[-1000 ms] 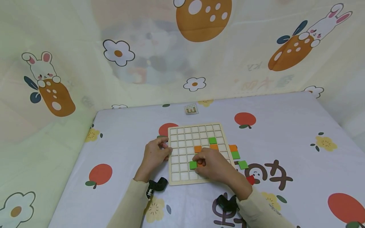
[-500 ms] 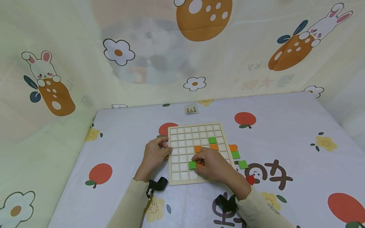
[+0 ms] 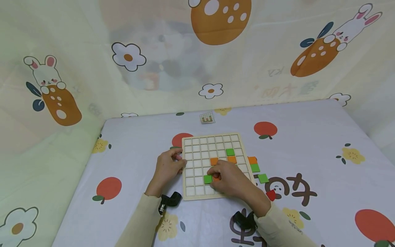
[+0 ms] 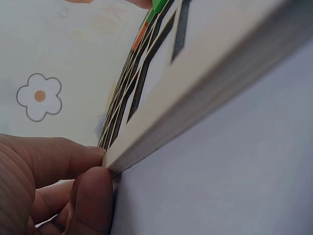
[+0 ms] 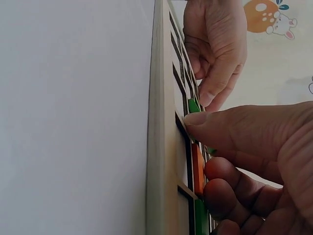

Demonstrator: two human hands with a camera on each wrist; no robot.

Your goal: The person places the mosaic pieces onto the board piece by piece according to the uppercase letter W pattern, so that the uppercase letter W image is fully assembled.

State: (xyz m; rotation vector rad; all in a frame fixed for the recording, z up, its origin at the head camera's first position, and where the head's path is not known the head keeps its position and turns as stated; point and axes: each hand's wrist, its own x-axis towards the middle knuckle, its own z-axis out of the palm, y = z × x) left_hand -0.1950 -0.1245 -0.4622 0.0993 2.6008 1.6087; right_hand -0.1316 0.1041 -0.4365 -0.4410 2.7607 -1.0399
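1. Nearest: two pale sleeves (image 3: 139, 219), with one black device (image 3: 244, 220) at each cuff.
2. Right hand (image 3: 229, 178): my thumb and forefinger are set narrow, pinching one green tile (image 3: 207, 179). The tile shows to the left of my fingertips, at the third column from the left and the second row from the near edge. I cannot tell whether it sits fully in its cell.
3. Beside that tile, to its right, one orange tile (image 5: 197, 171) lies partly hidden under my curled fingers.
4. Left hand (image 3: 165, 167): my thumb and forefinger are narrow, gripping the left edge of the gridded board (image 3: 194, 164). Count: one board, seven cells across its far row.
5. Farther up the board, beyond my right hand: two orange tiles (image 3: 214, 161), apart from each other, and one more green tile (image 3: 230, 152) directly beyond the right-hand orange one.
6. Board count, identifiable tiles in the head view: two green, three orange. Further green edges show around my right hand; I cannot count these.
7. Off the board, just beside its right edge on the printed tablecloth (image 3: 308, 147): two loose green tiles (image 3: 263, 178) and one loose orange tile (image 3: 252, 160).
8. Beyond the board: one small grid card (image 3: 207, 118). Farthest: the backdrop (image 3: 166, 103), printed with rabbits and flowers.
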